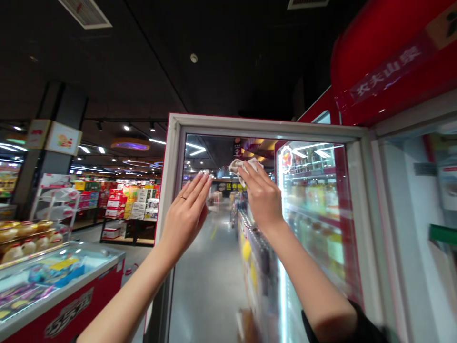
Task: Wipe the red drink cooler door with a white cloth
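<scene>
A glass door in a pale frame stands swung open in front of me, joined to a red drinks cooler. At the upper middle of the pane, my right hand presses a crumpled whitish cloth, which sticks out past the fingertips. My left hand is up near the door's left side, fingers stretched out and together, with a ring on one of them. Its fingertips appear to rest on the glass, and I see nothing held in it. The palms of both hands are turned away from me.
A chest freezer with packaged goods stands at lower left, jars behind it. Further back are stacked boxes and a dark pillar. Through or in the glass, shelves of bottles and an aisle floor show, partly blurred.
</scene>
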Demonstrator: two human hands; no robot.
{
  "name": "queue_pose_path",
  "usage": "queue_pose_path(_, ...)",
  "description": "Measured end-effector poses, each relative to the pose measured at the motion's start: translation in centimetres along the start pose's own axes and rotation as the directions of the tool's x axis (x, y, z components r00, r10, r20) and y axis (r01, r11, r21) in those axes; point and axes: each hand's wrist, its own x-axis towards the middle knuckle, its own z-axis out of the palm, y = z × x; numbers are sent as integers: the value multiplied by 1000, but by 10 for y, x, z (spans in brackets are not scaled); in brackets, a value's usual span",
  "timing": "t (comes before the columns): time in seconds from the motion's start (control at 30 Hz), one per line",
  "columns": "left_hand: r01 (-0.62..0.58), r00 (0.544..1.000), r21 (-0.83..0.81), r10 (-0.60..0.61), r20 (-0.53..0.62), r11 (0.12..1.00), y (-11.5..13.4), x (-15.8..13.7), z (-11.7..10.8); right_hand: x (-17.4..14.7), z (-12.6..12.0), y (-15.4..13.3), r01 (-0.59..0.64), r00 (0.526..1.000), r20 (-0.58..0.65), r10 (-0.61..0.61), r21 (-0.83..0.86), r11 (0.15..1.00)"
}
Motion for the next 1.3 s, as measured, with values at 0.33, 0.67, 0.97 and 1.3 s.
queue_pose_path(0.33,180,980,-3,-179,-88,984,-4,-18,2,2,7,0,-17,998,-52,17,13,1000)
queue_pose_path(0.67,355,926,-67,-361,-110,932,-11,-32,13,49,37,-44,127,983,131,-128,14,992)
queue_pose_path(0.97,387,913,-110,-398,-92,915,-13,-43,27,27,54,-62,160,983,86,-161,18,987)
queue_pose_path(1.3,317,933,-251,-348,-93,915,-25,-57,37,60,84,-67,116,991,57,-119,61,991)
